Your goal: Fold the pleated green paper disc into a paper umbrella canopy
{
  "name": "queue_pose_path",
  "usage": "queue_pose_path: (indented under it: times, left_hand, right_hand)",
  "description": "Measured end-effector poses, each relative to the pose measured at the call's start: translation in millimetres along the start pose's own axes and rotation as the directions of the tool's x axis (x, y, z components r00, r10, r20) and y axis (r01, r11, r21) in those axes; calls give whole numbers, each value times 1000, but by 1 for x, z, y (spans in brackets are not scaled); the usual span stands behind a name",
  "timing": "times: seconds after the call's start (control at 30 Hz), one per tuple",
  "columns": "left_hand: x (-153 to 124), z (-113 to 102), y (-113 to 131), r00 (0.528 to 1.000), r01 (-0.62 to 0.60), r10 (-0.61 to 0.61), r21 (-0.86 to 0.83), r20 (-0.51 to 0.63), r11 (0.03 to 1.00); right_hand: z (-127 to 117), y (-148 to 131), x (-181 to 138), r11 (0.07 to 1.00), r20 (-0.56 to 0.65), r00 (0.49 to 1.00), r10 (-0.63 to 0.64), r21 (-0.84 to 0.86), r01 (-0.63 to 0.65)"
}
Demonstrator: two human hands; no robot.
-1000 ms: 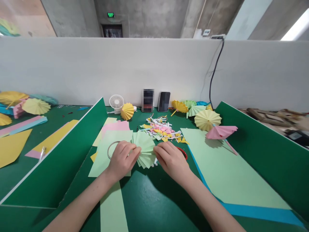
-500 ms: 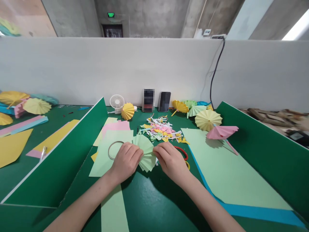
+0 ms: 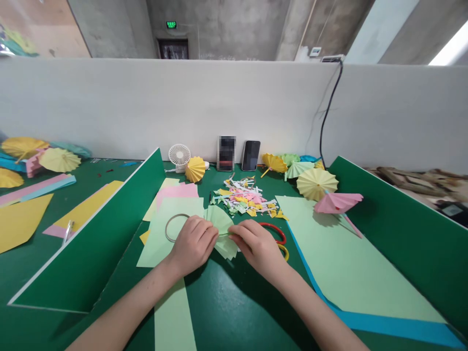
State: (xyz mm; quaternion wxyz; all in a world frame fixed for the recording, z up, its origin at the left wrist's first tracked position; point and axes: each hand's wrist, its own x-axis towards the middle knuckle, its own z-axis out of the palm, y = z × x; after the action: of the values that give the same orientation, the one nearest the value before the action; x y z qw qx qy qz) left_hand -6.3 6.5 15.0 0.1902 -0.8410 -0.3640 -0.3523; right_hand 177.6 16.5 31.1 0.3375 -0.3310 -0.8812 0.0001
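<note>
Holds light green pleated paper [image 3: 221, 220] at the centre of the work area, spread like a fan, long axis running roughly from 11 to 5 o'clock, with one fold seeming to bridge the short span between the two grips. Grips from 9 o'clock with the left hand [image 3: 193, 240], fingers closed over the paper's edge and hiding part of it. Meets from 3 o'clock with the right hand [image 3: 259, 243], fingers narrowed to a tip pinch at the opposite edge. Looks nearer on the left, by judgement, with more paper covered there and only fingertips engaged on the right. Cannot tell whether resting on the counter [image 3: 226, 304] or held just above. Farther out at 9 o'clock, a grey ring [image 3: 166, 227] on a green sheet [image 3: 155, 246], just beside the left hand. At 7 o'clock, a green strip [image 3: 173, 321] passing under the left forearm. At 1 o'clock, a heap of paper scraps [image 3: 244, 197]. At 3 o'clock, past the right hand and partly hidden by it, a red loop [image 3: 282, 235] above a yellow loop [image 3: 285, 250], probably scissor handles. Well apart, between 2 and 3 o'clock, a pink paper umbrella [image 3: 336, 202], tilted on its side.
</note>
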Motion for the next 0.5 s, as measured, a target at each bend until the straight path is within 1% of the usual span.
queue_pose_path:
  times: [0.1, 0.23, 0.37, 0.5]
  left_hand:
    - [-1, -1, 0, 1000, -12, 12, -30, 19, 999]
    - [-1, 0, 1, 1000, -9, 10, -38, 18, 999]
    - [0, 1, 4, 1000, -27, 27, -1, -1, 1000]
    - [1, 2, 6, 998, -55, 56, 34, -18, 998]
  right_hand:
    - [0, -1, 1, 997, -10, 1000, -29, -71, 29]
    - [0, -3, 2, 992, 1, 999, -47, -113, 47]
    - [0, -7, 2, 987, 4, 998, -62, -149, 62]
    - [4, -10, 0, 980, -22, 998, -64, -191, 59]
